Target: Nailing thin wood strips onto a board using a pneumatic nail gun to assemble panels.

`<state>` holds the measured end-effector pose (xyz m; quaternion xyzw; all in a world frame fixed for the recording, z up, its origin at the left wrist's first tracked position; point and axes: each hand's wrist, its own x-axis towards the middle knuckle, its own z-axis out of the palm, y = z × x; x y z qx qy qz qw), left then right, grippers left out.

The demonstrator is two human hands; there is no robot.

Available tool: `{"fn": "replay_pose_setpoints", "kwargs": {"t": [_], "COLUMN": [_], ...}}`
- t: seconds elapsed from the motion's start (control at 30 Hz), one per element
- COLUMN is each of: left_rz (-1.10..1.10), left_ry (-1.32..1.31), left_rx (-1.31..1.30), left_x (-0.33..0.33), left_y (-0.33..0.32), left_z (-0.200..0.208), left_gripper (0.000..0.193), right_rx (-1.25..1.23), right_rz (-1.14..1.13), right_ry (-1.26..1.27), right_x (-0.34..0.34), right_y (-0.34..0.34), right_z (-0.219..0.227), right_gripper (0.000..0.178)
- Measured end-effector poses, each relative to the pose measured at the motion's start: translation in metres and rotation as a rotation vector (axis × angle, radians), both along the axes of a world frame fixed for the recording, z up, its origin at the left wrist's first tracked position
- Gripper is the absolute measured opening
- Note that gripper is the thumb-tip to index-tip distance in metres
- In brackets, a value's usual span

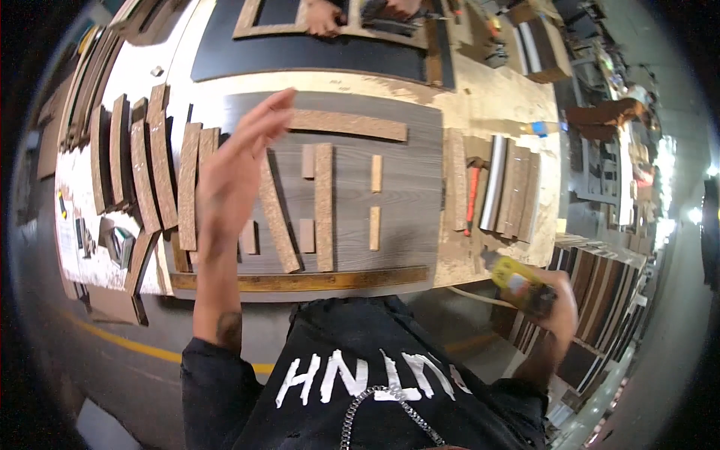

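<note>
1. Yellow tool (517, 283) is in the right hand (559, 304), whose fingers curl round its dark end; its tip points forward and left, and motion blurs it.
2. Left hand (238, 154) is raised over a grey panel (412, 180), fingers straight and close together, nothing seen in its grip.
3. Far strip (352, 126) lies right of the left fingertips.
4. Slanted strip (280, 217) and straight strip (324, 210) lie right of the left hand, with small blocks (308, 161) near them.
5. Two pale slips (376, 174) lie between the hands, forward of the right one.
6. Hammer (472, 199) lies forward and left of the right hand; boards (517, 191) lie beside it.
7. Stacked strips (142, 176) lie left of the left hand.
8. A co-worker's hands (324, 16) are on a frame (270, 31), farther forward.
</note>
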<state>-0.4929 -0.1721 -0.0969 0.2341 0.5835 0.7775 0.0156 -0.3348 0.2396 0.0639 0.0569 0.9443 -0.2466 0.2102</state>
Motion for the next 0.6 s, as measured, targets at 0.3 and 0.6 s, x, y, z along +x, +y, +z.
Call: {"fn": "replay_pose_setpoints", "kwargs": {"t": [0.3,0.6], "left_rz": [0.260,0.030], "left_ry": [-0.023,0.044], "left_rx": [-1.146,-1.102], "left_x": [-0.086,-0.136], "left_y": [-0.033,-0.054], "left_z": [-0.204,-0.242], "left_gripper": [0.073,0.075], "right_rx": [-0.270,0.064], "right_rz": [0.348,0.330], "right_ry": [-0.102,-0.180], "right_x": [-0.153,-0.296], "right_y": [-0.041,-0.142], "right_z": [-0.036,-0.158], "right_gripper": [0.053,0.048]}}
